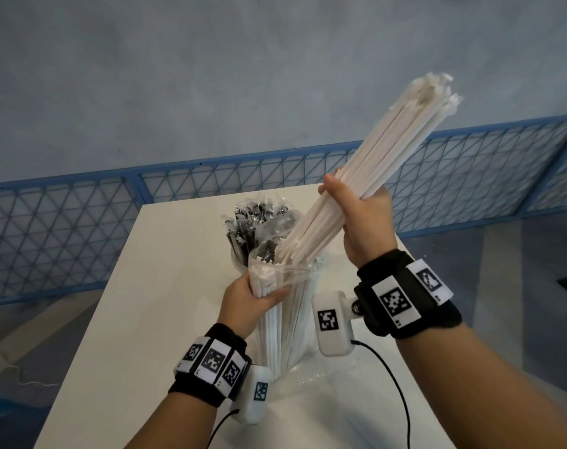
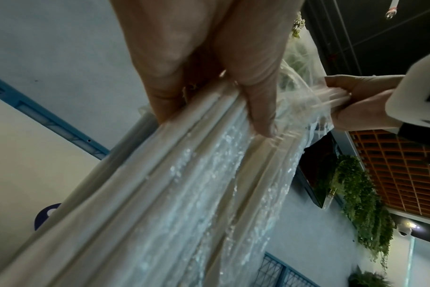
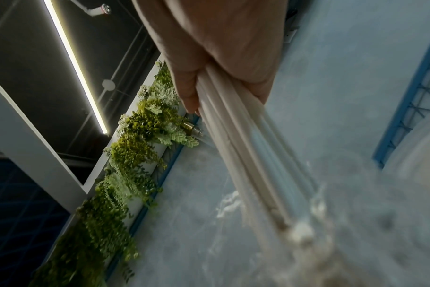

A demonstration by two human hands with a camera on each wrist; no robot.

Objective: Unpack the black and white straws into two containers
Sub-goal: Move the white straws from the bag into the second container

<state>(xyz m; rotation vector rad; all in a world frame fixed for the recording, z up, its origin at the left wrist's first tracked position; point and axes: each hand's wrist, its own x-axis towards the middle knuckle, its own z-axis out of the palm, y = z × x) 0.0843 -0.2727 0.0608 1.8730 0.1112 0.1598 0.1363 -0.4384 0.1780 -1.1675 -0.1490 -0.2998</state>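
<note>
Matt white straws (image 1: 366,176) in glossy, crinkled clear plastic wrap (image 1: 269,273); smooth white table (image 1: 165,286).

White table (image 1: 165,319), blue mesh fence (image 1: 64,228), grey wall (image 1: 210,76), hanging greenery (image 3: 135,139), ceiling strip light (image 3: 74,62)

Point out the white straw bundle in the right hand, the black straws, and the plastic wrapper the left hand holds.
white straw bundle (image 1: 385,150), head view, mid-length of the bundle.
black straws (image 1: 243,226), head view, upper ends.
plastic wrapper (image 1: 277,270), head view, open rim beside the left hand.
</note>
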